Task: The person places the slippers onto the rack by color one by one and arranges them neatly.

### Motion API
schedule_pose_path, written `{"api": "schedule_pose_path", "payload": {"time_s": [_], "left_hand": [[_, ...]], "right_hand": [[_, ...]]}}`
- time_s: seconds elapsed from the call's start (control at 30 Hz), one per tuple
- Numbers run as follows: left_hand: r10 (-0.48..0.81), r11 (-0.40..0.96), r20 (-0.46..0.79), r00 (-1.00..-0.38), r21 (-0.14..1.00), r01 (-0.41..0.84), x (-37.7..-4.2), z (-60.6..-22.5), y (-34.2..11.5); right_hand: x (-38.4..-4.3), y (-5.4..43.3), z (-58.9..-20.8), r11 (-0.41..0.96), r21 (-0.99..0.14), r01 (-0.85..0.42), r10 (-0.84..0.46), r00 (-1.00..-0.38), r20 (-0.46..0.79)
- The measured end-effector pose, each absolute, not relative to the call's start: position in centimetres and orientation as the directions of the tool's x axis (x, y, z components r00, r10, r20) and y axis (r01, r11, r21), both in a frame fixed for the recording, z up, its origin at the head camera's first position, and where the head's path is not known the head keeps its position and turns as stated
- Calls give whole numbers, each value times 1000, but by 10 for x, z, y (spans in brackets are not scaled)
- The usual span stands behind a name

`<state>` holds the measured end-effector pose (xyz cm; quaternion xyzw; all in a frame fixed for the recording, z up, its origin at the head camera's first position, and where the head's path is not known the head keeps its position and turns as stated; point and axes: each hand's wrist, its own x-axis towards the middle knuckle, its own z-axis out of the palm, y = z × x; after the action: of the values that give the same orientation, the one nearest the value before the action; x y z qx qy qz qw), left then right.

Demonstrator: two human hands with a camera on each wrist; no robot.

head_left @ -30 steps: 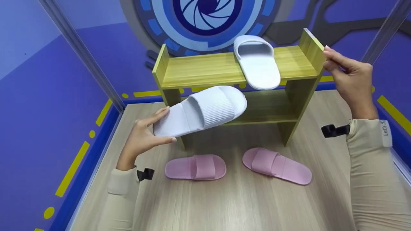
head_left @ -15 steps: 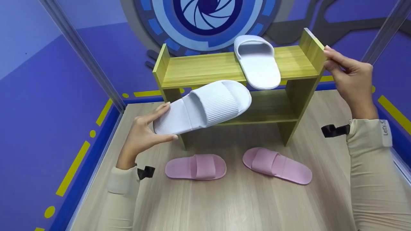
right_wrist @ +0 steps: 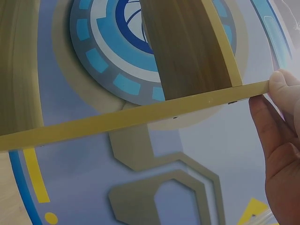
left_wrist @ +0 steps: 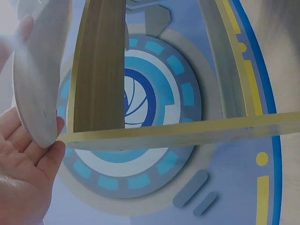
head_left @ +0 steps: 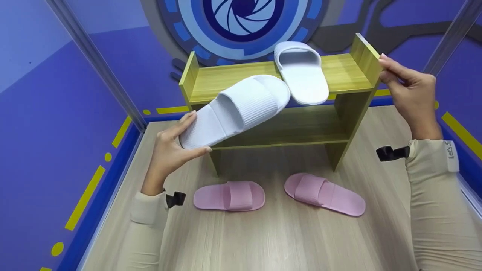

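My left hand [head_left: 175, 141] grips a white slide slipper [head_left: 248, 101] by its heel end, thumb on one edge and fingers on the other. The slipper is tilted, toe up and to the right, overlapping the front of the wooden rack's top shelf [head_left: 233, 79] in the head view. Its heel [left_wrist: 40, 122] shows between the fingers in the left wrist view. A second white slipper [head_left: 307, 82] lies on that shelf, heel jutting past the front edge. My right hand [head_left: 412, 90] pinches the upper edge of the rack's right side panel [right_wrist: 255, 88] between thumb and fingers.
Two pink slippers lie on the wood-patterned floor [head_left: 263, 244] before the rack: one at left [head_left: 229, 195], one angled at right [head_left: 325, 195]. A lower shelf [head_left: 301, 130] spans the rack. Blue patterned walls [head_left: 56, 131] stand behind and at both sides.
My left hand has raised the white slipper and tipped its toe further up, bringing it in front of the top shelf. The right hand, rack and other slippers stay put.
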<state>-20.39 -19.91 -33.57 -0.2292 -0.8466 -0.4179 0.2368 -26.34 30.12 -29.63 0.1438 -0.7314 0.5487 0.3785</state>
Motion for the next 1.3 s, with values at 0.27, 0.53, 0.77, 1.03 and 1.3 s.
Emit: {"api": "schedule_pose_path", "payload": {"time_s": [0.27,0.53,0.77,1.03,1.3], "left_hand": [[106,572,622,-776,600,559,-207,-331,-187],[29,571,644,-764,616,542,-213,-325,-169],[-28,636,678,-734,579,510,-218,-321,-150],[-90,705,688,-720,554,442,-220,-315,-135],[-115,781,700,-705,502,371,-227,-309,-127]], "right_hand": [[-263,301,-297,356,-683,-637,200,-663,722],[-265,305,-300,403,-640,-654,175,-631,756],[-265,305,-300,372,-659,-654,189,-642,743],[-260,302,-296,333,-704,-627,216,-676,704],[-262,304,-299,360,-674,-645,206,-650,731]]}}
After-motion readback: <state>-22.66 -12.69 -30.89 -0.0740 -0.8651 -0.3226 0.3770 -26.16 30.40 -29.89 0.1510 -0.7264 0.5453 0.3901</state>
